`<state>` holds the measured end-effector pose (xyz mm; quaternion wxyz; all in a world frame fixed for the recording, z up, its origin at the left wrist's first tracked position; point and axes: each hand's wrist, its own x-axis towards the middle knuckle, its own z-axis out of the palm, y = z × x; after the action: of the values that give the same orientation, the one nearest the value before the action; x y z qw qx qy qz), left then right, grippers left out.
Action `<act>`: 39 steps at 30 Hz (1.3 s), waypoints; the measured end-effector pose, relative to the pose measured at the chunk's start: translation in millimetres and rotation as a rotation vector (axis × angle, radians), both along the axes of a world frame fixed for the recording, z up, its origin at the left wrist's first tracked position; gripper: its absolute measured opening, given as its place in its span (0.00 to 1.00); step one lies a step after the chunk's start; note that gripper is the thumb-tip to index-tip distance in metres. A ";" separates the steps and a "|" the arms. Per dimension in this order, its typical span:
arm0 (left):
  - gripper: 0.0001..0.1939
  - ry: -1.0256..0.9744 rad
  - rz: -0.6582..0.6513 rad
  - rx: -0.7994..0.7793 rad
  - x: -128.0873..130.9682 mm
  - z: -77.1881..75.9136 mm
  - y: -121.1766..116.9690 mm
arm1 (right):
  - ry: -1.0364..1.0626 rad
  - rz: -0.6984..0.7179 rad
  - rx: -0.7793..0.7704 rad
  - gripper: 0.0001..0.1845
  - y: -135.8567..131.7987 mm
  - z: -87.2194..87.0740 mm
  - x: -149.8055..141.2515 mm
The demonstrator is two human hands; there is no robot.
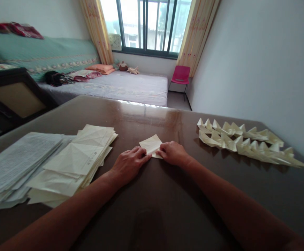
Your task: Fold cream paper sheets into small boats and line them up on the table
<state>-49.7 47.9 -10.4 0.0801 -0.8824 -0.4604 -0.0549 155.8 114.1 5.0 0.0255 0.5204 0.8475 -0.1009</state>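
A small piece of cream paper (pixel 152 143), partly folded, lies on the brown table between my two hands. My left hand (pixel 131 162) is closed on its left lower edge, thumb and fingers pressed together there. On the right side, my right hand (pixel 173 152) pinches the same paper with curled fingers. The paper's near edge is partly hidden by the fingertips. To the left is a stack of creased cream sheets (pixel 81 157). Over on the right stand two rows of folded paper shapes (pixel 235 141) with pointed tips.
Printed white papers (pixel 18 164) are piled at the table's left. The glossy brown table (pixel 146 216) has its far edge close to a bed (pixel 131 85). Behind stand a pink chair (pixel 180 75) and a window. A dark cabinet (pixel 16 94) is at the left.
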 end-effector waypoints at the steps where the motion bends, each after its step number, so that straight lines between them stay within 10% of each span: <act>1: 0.18 0.004 0.007 -0.007 0.5 0.6 -0.2 | 0.003 0.000 -0.006 0.18 0.2 -0.3 0.4; 13: 0.18 -0.010 0.029 -0.034 2.5 2.7 1.1 | -0.110 0.302 0.140 0.17 -50.3 24.2 -8.5; 26: 0.18 -0.050 0.020 -0.024 1.4 -0.5 1.7 | -0.285 0.150 0.054 0.12 -64.8 44.1 -6.8; 39: 0.18 -0.247 0.047 0.076 -7.5 -11.7 11.8 | -0.193 0.204 0.293 0.12 -41.3 14.7 -9.3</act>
<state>-57.2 59.7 -22.1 0.0575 -0.8542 -0.4847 -0.1790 146.4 72.8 19.7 0.0408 0.4372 0.8951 0.0767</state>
